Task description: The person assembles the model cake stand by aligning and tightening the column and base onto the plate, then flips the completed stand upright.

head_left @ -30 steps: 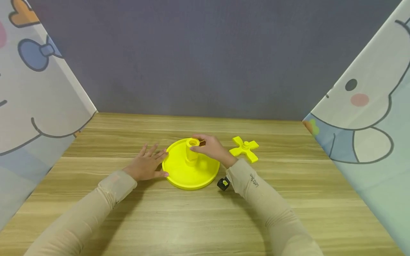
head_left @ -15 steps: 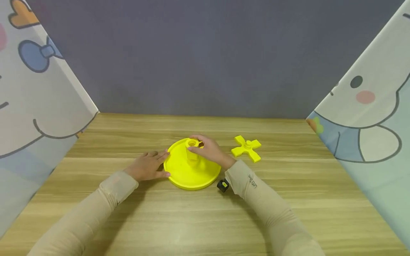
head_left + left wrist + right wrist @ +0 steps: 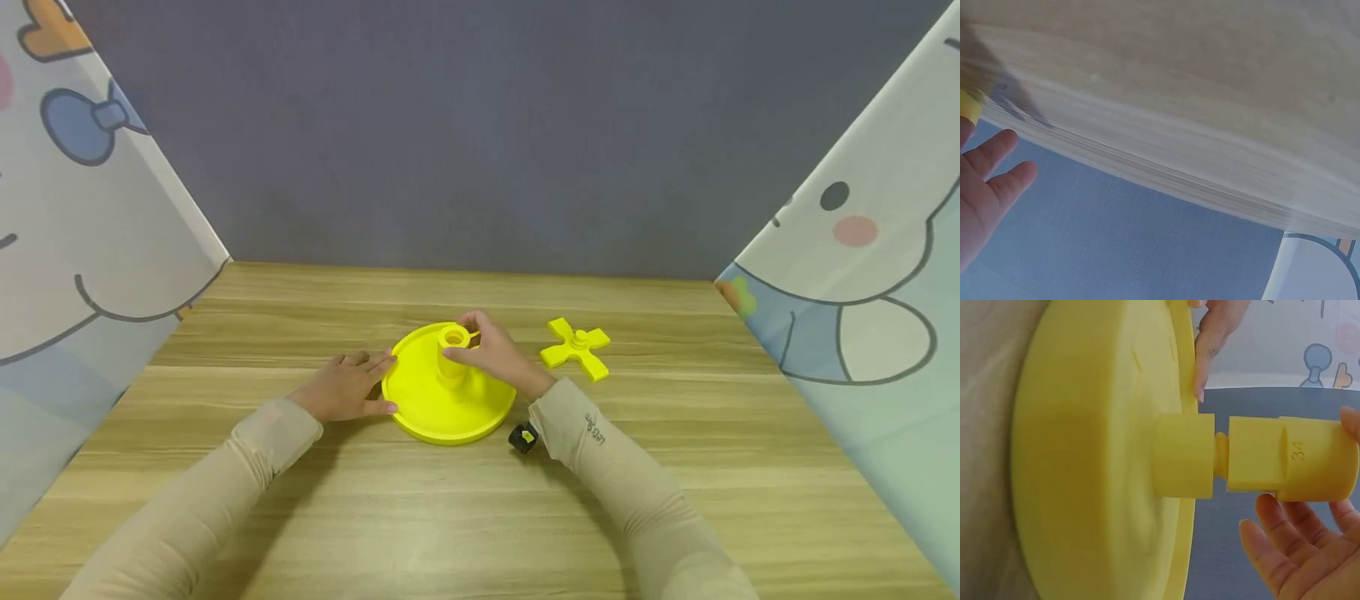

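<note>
A round yellow base (image 3: 420,412) with a raised rim lies on the wooden table, a short post (image 3: 1185,456) standing at its middle. Over that post, in line with it, is a hollow yellow cylinder (image 3: 1317,459) marked 34. A narrow yellow neck shows between the two in the right wrist view. My right hand (image 3: 498,354) holds the cylinder near its top, thumb on one side and fingers on the other. My left hand (image 3: 341,393) rests against the base's left rim with its fingers loosely bent. Only part of the left hand shows in the left wrist view.
Right of the base lies a yellow four-armed cross piece (image 3: 576,350) with a knob at its centre. A black device (image 3: 523,435) sits by the right cuff. A grey panel (image 3: 465,142) rises behind the table, with cartoon-printed panels at both sides.
The right fingers have shifted slightly around the cylinder's top. The left fingers, spread a second ago, have bent in while staying at the rim. The base and cross piece stay about where they were.
</note>
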`<move>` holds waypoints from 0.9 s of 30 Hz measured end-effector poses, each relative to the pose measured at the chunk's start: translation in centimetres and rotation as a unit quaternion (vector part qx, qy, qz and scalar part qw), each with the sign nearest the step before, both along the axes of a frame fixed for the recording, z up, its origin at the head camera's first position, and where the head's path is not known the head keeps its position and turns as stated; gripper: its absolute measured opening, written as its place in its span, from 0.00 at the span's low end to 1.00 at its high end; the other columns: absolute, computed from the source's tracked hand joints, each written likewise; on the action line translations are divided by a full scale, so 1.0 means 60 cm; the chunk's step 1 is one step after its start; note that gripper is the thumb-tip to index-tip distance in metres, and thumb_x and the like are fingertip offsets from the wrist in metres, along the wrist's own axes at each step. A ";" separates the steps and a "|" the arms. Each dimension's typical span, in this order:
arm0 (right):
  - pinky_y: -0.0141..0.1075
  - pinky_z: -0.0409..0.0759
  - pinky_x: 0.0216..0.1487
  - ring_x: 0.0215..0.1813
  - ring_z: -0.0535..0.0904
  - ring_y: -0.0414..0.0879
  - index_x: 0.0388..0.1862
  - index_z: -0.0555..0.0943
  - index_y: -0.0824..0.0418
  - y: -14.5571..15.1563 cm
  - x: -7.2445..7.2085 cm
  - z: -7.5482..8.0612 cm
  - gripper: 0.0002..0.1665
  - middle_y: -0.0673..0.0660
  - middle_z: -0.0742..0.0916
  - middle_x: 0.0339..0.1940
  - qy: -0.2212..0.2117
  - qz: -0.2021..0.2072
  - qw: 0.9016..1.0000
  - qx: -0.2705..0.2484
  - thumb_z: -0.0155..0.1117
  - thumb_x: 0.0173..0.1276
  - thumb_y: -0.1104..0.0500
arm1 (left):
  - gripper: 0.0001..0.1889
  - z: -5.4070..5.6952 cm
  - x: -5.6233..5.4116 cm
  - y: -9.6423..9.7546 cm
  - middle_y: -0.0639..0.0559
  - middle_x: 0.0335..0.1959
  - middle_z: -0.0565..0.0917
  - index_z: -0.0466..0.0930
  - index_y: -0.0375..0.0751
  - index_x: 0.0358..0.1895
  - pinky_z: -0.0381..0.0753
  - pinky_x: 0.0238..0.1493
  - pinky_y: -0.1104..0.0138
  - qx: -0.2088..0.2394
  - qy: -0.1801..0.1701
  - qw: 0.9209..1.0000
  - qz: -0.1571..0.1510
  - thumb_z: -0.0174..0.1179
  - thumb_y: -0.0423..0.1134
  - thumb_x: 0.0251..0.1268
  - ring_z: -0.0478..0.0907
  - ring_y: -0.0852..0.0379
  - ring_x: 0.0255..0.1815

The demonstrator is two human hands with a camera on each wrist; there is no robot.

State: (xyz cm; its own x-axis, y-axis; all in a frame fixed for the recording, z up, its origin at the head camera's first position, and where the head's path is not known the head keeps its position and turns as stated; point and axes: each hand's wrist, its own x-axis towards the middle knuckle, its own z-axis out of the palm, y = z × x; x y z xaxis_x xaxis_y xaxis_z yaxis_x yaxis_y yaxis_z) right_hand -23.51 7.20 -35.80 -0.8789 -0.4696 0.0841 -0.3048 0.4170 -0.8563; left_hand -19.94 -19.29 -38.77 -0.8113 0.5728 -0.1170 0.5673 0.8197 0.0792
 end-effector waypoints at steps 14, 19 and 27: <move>0.36 0.78 0.47 0.48 0.77 0.51 0.65 0.72 0.64 0.000 0.000 -0.001 0.30 0.60 0.81 0.54 0.010 -0.003 0.999 0.039 0.64 0.67 0.54 | 0.44 -0.001 0.001 0.003 0.37 0.72 0.60 0.57 0.32 0.72 0.61 0.61 0.35 -0.006 -0.010 1.000 0.013 0.53 0.63 0.64 0.62 0.31 0.66; 0.37 0.79 0.46 0.47 0.78 0.51 0.62 0.71 0.66 -0.006 -0.001 -0.002 0.32 0.60 0.81 0.50 -0.004 -0.036 0.999 0.031 0.67 0.65 0.52 | 0.44 -0.003 -0.001 0.003 0.37 0.72 0.60 0.57 0.32 0.72 0.61 0.61 0.35 -0.012 -0.008 1.000 0.013 0.52 0.63 0.64 0.62 0.32 0.66; 0.47 0.68 0.65 0.67 0.66 0.57 0.77 0.51 0.63 0.015 -0.013 0.007 0.43 0.66 0.67 0.70 -0.032 0.073 0.997 0.024 0.61 0.70 0.58 | 0.44 0.002 0.002 0.003 0.37 0.72 0.60 0.57 0.32 0.72 0.60 0.61 0.35 -0.002 -0.014 1.000 0.016 0.53 0.63 0.64 0.62 0.31 0.66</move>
